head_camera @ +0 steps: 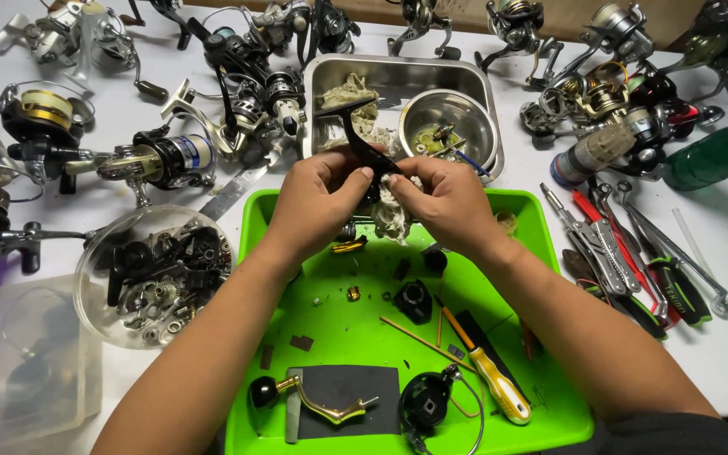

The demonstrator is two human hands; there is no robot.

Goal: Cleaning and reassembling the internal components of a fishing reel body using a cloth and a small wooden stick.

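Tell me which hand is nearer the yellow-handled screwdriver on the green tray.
Right. The right hand sits above the yellow-handled screwdriver, more or less in line with it; the left hand is farther off, up and across the green tray.

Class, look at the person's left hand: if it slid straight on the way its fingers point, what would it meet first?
The left hand points right, toward the right hand. It would first meet the black reel part and rag both hold, then probably the right hand's fingertips.
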